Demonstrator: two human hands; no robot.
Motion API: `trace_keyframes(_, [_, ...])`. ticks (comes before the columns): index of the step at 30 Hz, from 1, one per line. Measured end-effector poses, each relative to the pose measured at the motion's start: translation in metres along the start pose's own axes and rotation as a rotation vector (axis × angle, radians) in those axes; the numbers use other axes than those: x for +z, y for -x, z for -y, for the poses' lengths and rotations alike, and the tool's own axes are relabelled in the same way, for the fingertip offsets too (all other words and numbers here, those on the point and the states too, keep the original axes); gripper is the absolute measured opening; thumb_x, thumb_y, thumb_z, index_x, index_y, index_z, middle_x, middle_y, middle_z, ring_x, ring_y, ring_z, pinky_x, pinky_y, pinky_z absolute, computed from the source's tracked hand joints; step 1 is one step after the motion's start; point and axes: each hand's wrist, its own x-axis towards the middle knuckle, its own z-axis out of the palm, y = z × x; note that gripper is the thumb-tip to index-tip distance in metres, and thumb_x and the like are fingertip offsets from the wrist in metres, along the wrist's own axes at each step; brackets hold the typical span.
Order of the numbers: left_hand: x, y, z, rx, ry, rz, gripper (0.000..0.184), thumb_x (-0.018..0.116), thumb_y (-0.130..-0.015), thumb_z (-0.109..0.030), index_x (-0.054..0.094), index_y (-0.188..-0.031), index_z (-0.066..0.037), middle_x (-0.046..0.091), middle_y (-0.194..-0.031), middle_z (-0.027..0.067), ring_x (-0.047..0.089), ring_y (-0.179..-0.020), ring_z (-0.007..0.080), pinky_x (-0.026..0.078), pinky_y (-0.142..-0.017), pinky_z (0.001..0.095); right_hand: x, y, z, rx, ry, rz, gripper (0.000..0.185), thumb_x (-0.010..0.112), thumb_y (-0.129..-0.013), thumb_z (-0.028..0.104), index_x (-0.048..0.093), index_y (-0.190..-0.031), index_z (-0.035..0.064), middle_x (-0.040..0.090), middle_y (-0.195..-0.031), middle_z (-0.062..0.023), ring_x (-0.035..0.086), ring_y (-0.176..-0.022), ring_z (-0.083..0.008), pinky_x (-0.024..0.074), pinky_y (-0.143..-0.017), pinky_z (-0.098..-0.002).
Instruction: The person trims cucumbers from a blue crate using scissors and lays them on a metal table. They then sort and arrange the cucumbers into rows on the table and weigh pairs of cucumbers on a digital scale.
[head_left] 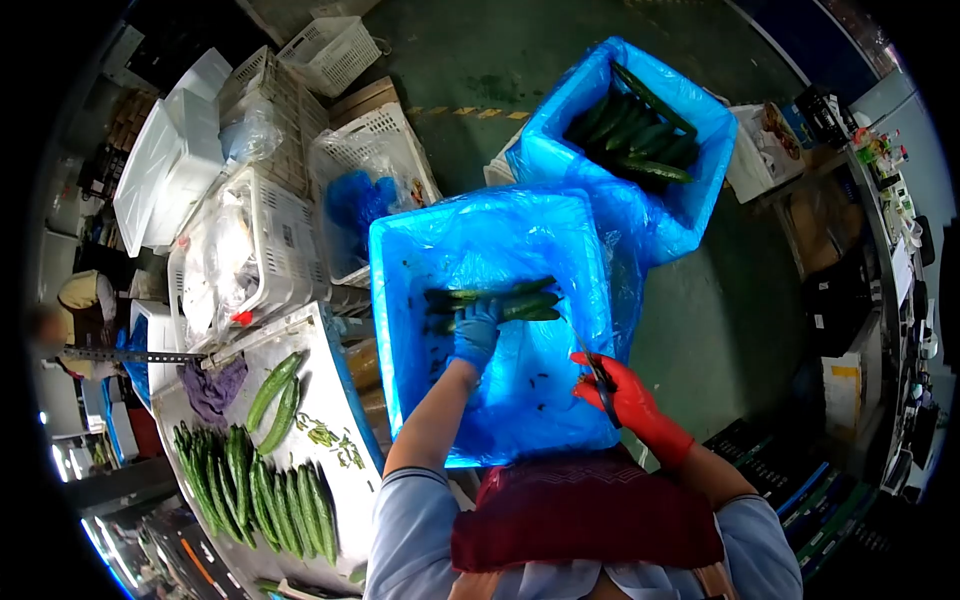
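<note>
My left hand (pixel 477 335), in a blue glove, reaches down into a crate lined with blue plastic (pixel 390 330). Its fingers lie over a small group of dark green cucumbers (pixel 530 300) and curl onto one of them; the fingertips are partly lost among the cucumbers. Small dark bits are scattered on the liner. My right hand (pixel 630 400), in a red glove, is closed around a pair of scissors (pixel 602 385) with dark handles, just outside the crate's right side. The scissor blades point up and left over the rim.
Another blue-lined crate (pixel 715 150) holding cucumbers stands behind on the right. At left, a white table (pixel 345 400) bears rows of cucumbers (pixel 255 490), trimmed green pieces (pixel 330 440) and a purple cloth (pixel 212 388). White plastic crates (pixel 290 240) are stacked beyond. A person (pixel 90 300) is at far left.
</note>
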Motion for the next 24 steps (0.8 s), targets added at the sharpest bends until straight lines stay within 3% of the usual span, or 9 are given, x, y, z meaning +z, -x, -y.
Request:
trace_keyframes(1, [0.015, -0.015, 0.003, -0.058, -0.089, 0.072, 0.061, 0.068, -0.074, -0.029, 0.049, -0.130, -0.015, 0.051, -0.124, 0.0120, 0.048, -0.115, 0.0312, 0.038, -0.094, 0.0529, 0.001, -0.001, 0.003, -0.004, 0.023, 0.001, 0.048, 0.069, -0.085, 0.011, 0.053, -0.131, 0.0107, 0.055, -0.086, 0.0003, 0.049, -0.075, -0.0070, 0.0433, -0.069, -0.0246])
trace_keyframes(4, [0.018, -0.014, 0.003, 0.046, -0.087, 0.031, 0.060, 0.069, -0.073, -0.028, 0.050, -0.127, -0.014, 0.051, -0.123, 0.0119, 0.047, -0.115, 0.0317, 0.038, -0.095, 0.0538, 0.005, -0.006, 0.008, -0.002, 0.056, 0.015, 0.048, 0.069, -0.085, 0.012, 0.053, -0.130, 0.0112, 0.056, -0.085, 0.0001, 0.049, -0.073, -0.0072, 0.0433, -0.068, -0.0250])
trace_keyframes(5, [0.050, -0.011, 0.012, 0.119, -0.142, -0.211, 0.059, 0.068, -0.073, -0.026, 0.050, -0.128, -0.016, 0.051, -0.120, 0.0128, 0.048, -0.114, 0.0321, 0.038, -0.095, 0.0520, 0.007, -0.006, 0.007, 0.015, 0.038, 0.022, 0.048, 0.069, -0.085, 0.012, 0.053, -0.131, 0.0112, 0.056, -0.085, -0.0001, 0.050, -0.073, -0.0073, 0.0434, -0.068, -0.0250])
trace_keyframes(8, [0.036, -0.001, 0.004, 0.088, -0.029, -0.207, 0.057, 0.065, -0.075, -0.025, 0.049, -0.129, -0.013, 0.051, -0.121, 0.0141, 0.047, -0.115, 0.0322, 0.037, -0.097, 0.0499, 0.007, -0.004, -0.004, 0.055, -0.027, 0.048, 0.049, 0.070, -0.085, 0.013, 0.053, -0.131, 0.0115, 0.058, -0.086, -0.0009, 0.052, -0.076, -0.0078, 0.0443, -0.071, -0.0255])
trace_keyframes(11, [0.030, 0.013, -0.008, 0.009, -0.087, 0.103, 0.057, 0.060, -0.077, -0.023, 0.047, -0.131, -0.008, 0.049, -0.126, 0.0154, 0.046, -0.117, 0.0331, 0.035, -0.101, 0.0495, 0.010, -0.001, -0.004, 0.086, -0.031, 0.052, 0.048, 0.068, -0.086, 0.012, 0.052, -0.131, 0.0107, 0.061, -0.088, -0.0022, 0.054, -0.079, -0.0082, 0.0449, -0.072, -0.0252])
trace_keyframes(15, [0.028, 0.020, -0.006, 0.124, -0.196, -0.024, 0.057, 0.058, -0.077, -0.021, 0.046, -0.131, -0.004, 0.049, -0.126, 0.0174, 0.046, -0.119, 0.0342, 0.032, -0.104, 0.0518, 0.015, 0.002, -0.005, 0.107, -0.009, 0.064, 0.046, 0.064, -0.089, 0.011, 0.050, -0.132, 0.0088, 0.066, -0.091, -0.0053, 0.059, -0.085, -0.0096, 0.0456, -0.074, -0.0250])
trace_keyframes(19, [0.024, 0.004, -0.008, 0.103, -0.167, 0.011, 0.062, 0.060, -0.075, -0.024, 0.045, -0.132, -0.005, 0.047, -0.129, 0.0174, 0.043, -0.122, 0.0353, 0.024, -0.109, 0.0550, 0.019, 0.001, -0.003, 0.099, -0.018, 0.082, 0.046, 0.065, -0.089, 0.011, 0.050, -0.132, 0.0090, 0.065, -0.091, -0.0060, 0.059, -0.085, -0.0099, 0.0460, -0.073, -0.0251])
trace_keyframes(22, [0.008, -0.001, -0.014, 0.140, -0.203, -0.031, 0.063, 0.060, -0.075, -0.025, 0.045, -0.133, -0.004, 0.047, -0.129, 0.0172, 0.041, -0.124, 0.0335, 0.023, -0.110, 0.0562, 0.025, 0.005, 0.003, 0.126, -0.068, 0.058, 0.051, 0.071, -0.084, 0.012, 0.052, -0.131, 0.0106, 0.059, -0.087, -0.0015, 0.052, -0.078, -0.0070, 0.0446, -0.072, -0.0239])
trace_keyframes(24, [-0.002, 0.002, -0.017, 0.111, -0.141, 0.148, 0.068, 0.062, -0.075, -0.026, 0.040, -0.135, -0.003, 0.047, -0.128, 0.0168, 0.041, -0.125, 0.0342, 0.022, -0.110, 0.0570, 0.026, 0.007, 0.004, 0.140, -0.086, 0.046, 0.051, 0.071, -0.084, 0.012, 0.052, -0.132, 0.0108, 0.059, -0.088, -0.0013, 0.053, -0.079, -0.0071, 0.0447, -0.073, -0.0242])
